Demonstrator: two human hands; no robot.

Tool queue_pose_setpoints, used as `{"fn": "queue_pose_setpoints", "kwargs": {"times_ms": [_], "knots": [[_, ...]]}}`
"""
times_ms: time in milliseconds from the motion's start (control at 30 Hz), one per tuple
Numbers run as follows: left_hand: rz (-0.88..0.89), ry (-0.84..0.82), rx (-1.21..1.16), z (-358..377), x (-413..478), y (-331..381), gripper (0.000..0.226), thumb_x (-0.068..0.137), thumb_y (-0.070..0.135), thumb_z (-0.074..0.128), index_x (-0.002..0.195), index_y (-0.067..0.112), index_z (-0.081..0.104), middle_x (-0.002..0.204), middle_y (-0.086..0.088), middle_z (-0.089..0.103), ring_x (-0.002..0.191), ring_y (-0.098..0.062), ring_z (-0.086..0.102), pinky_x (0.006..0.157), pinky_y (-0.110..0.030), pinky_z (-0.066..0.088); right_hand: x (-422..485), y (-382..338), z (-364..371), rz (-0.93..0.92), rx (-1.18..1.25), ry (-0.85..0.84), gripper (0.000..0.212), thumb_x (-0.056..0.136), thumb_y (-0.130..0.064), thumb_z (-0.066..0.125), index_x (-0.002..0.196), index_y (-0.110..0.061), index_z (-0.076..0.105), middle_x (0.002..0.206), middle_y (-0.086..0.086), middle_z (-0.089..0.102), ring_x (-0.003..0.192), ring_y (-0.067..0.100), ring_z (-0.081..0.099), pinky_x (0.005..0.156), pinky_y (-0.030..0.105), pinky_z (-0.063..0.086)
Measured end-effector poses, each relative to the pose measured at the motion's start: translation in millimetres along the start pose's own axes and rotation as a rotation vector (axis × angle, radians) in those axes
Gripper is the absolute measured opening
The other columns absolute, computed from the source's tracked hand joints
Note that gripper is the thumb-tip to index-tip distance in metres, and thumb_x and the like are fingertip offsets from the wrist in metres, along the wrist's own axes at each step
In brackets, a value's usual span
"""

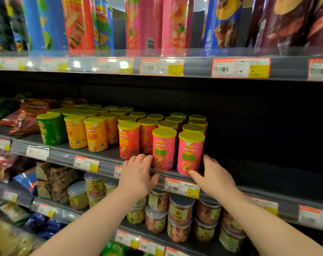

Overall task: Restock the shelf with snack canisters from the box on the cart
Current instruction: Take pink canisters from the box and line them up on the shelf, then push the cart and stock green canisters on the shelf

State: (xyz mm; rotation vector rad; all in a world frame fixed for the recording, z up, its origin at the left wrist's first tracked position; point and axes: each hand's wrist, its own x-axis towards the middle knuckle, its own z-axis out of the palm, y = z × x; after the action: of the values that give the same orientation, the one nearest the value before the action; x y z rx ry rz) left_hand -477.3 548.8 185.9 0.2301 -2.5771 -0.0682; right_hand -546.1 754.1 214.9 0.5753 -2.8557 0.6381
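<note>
Two short pink snack canisters with yellow lids stand at the front of the middle shelf (105, 159). My left hand (138, 172) rests at the shelf edge, fingers against the base of the left pink canister (163, 149). My right hand (212, 176) cups the lower right side of the right pink canister (191, 153), thumb under its front. Behind them stand rows of red-orange canisters (129, 140), yellow canisters (96, 134) and a green canister (50, 129). The box and cart are out of view.
To the right of the pink canisters the middle shelf is dark and bare (268, 145). Tall chip tubes (144, 24) fill the shelf above. Clear tubs of snacks (181, 209) sit on the shelf below. Bagged snacks (27, 115) lie at the left.
</note>
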Motion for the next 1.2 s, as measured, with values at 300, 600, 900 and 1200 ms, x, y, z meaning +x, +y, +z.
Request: {"fn": "queue_pose_setpoints", "kwargs": {"times_ms": [300,600,900,1200], "knots": [[0.128,-0.196,0.195,-15,-37,-12,0.065,0.074,0.047,0.057,0.131,0.016,0.052,0.129,-0.010,0.054,0.117,-0.035,0.051,0.095,-0.051,0.042,-43,-4,-3,-0.147,-0.457,0.067,0.055,0.093,-0.047,0.043,0.141,-0.024,0.031,0.138,-0.002,0.041,0.126,0.023,0.042,0.101,0.039,0.034],[0.133,-0.330,0.228,-40,-112,-58,0.066,0.090,0.049,0.044,0.145,0.020,0.025,0.145,-0.006,0.032,0.133,-0.030,0.029,0.108,-0.044,0.028,-109,-56,29,-0.193,-0.576,-0.051,0.053,0.076,-0.039,0.064,0.124,-0.019,0.057,0.121,0.003,0.060,0.110,0.029,0.058,0.089,0.042,0.046],[-0.004,-0.422,0.233,-75,-215,-141,0.058,0.090,0.049,0.046,0.138,0.019,0.033,0.136,-0.005,0.040,0.126,-0.029,0.036,0.105,-0.044,0.032,-173,-153,93,-0.378,-0.508,-0.176,0.045,0.091,-0.037,0.045,0.133,-0.021,0.040,0.133,0.002,0.047,0.124,0.027,0.042,0.100,0.040,0.034],[-0.262,-0.526,0.268,-114,-335,-223,0.059,0.088,0.048,0.046,0.138,0.019,0.033,0.136,-0.006,0.040,0.125,-0.030,0.037,0.100,-0.042,0.033,-227,-257,163,-0.606,-0.495,-0.343,0.042,0.092,-0.035,0.046,0.132,-0.021,0.042,0.130,0.002,0.050,0.121,0.028,0.045,0.099,0.043,0.034]]}}
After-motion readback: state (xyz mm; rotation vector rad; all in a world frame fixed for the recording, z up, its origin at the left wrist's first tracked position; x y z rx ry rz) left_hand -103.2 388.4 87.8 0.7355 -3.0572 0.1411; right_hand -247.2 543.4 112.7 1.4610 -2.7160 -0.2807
